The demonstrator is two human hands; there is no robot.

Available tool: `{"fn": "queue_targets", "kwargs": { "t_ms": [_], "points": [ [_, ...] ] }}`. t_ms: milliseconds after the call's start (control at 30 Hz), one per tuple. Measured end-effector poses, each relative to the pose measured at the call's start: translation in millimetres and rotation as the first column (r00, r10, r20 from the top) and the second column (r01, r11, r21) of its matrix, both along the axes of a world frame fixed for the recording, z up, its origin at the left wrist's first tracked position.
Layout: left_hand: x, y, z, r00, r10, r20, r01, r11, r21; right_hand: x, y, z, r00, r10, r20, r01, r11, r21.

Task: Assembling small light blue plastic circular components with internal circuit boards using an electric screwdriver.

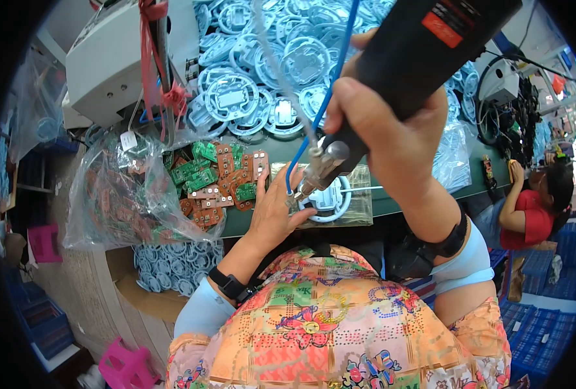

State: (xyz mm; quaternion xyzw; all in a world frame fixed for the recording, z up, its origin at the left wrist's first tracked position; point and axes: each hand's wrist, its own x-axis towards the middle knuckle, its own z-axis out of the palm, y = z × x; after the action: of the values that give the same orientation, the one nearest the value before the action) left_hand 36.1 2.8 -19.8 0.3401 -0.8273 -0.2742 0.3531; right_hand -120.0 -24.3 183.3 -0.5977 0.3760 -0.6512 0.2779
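1. The right hand (398, 129) is wrapped around the body of a black power tool (424, 65), which slants from the upper right of the frame down to the centre. A firm grip like this seems right for steadying its weight.
2. The left hand (276, 211) lies with its fingers and thumb spread, at the left side of a pale blue ring part (346, 202) in the middle of the frame. Its thumb reaches the ring's lower left edge; whether any fingertip pinches something small behind the tool's metal nose (320, 168), I cannot tell.
3. The ring lies on a flat, yellowish block (362, 217) near the table's front edge. To work well here, I would press the ring flat, bring the nose square to the spot and keep fingertips clear of it.
4. A blue hose (340, 68) runs close past the nose; letting it hang slack should avoid tugging the tool sideways.
5. Left of the left hand, green and brown circuit boards (230, 168) spill beside a clear plastic bag (100, 201).
6. Beyond, a heap of similar blue rings (281, 58) fills the top centre.
7. At the right edge sits a co-worker in red (528, 217), well apart.
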Motion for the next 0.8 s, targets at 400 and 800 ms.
{"fn": "queue_targets", "kwargs": {
  "t_ms": [400, 800],
  "points": [
    [-34.8, -17.3, 22.5, 0.934, -0.208, 0.291, 0.235, 0.97, -0.062, -47.7, 18.7, 23.0, 0.95, -0.258, 0.176, 0.26, 0.966, 0.013],
    [-39.9, -17.9, 32.3, 0.921, -0.242, 0.306, 0.246, 0.969, 0.023, -60.7, 11.8, -6.0, 0.975, -0.186, 0.12, 0.189, 0.982, -0.02]
  ]
}}
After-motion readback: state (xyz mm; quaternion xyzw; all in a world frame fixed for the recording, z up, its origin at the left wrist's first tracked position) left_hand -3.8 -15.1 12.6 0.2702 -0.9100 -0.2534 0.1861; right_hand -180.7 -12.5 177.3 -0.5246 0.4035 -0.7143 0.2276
